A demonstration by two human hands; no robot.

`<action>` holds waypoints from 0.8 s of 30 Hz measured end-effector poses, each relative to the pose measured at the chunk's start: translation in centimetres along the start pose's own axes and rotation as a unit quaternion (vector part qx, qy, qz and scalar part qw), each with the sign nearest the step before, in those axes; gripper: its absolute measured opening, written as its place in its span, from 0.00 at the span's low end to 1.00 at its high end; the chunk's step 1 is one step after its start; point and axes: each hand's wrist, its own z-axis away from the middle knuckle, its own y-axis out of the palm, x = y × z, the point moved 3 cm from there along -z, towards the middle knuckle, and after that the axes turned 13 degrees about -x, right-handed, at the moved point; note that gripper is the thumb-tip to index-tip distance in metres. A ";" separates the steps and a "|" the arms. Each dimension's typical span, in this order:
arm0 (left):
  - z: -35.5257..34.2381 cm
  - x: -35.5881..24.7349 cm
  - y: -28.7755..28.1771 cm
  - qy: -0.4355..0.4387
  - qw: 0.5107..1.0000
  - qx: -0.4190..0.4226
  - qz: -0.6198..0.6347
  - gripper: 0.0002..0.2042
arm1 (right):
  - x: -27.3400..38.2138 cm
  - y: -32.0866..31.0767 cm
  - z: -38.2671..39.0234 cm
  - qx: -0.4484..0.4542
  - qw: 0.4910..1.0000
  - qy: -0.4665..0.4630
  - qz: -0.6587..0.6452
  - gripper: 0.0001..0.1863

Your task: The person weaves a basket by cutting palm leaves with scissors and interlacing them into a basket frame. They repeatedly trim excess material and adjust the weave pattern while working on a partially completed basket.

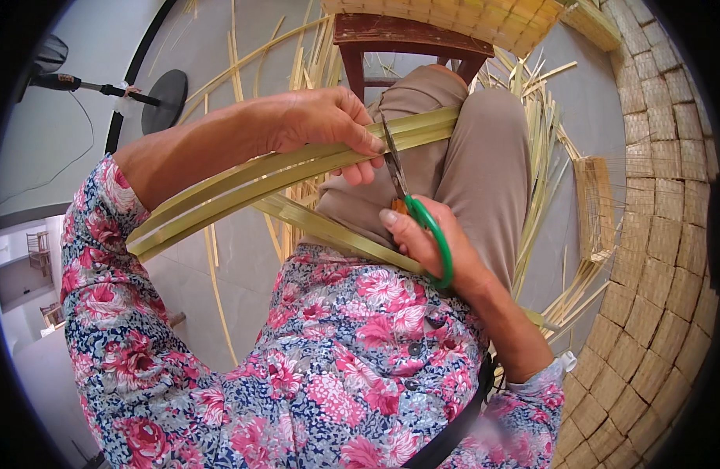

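Note:
My left hand [329, 125] pinches several long green-yellow plant strips [250, 184] between thumb and fingers. The strips run from beside my left arm across to my knees. My right hand [434, 238] grips green-handled scissors [397, 166], whose blades point up to the strips, right by my left fingertips. Whether the blades touch a strip I cannot tell. A small orange-brown piece [399, 205] shows beside my right fingers; its kind is hidden. Another strip [329, 232] lies slanting across my lap, passing under my right hand.
Ahead of my knees stands a red-brown wooden stool [411, 35] with a woven piece [462, 17] on it. Loose strips [541, 148] litter the floor. On the right are a partly woven basket [593, 199] and stacked woven pieces [657, 234]. A round black stand base [164, 102] is far left.

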 end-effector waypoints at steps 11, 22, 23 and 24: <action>2.2 -0.9 0.7 0.031 0.996 0.050 0.068 0.12 | 2.8 -0.8 0.4 0.009 1.000 -0.011 0.020 0.13; 1.5 0.0 1.2 0.036 0.997 0.049 0.038 0.14 | 2.0 -0.6 0.9 -0.058 0.993 -0.025 0.102 0.11; 2.1 -0.7 1.2 0.046 0.998 0.035 0.024 0.14 | 2.7 -0.7 1.1 -0.057 0.993 -0.008 0.103 0.12; 2.5 -1.1 1.3 0.047 0.998 0.033 0.009 0.14 | 3.1 -0.8 1.2 -0.056 0.993 -0.013 0.101 0.12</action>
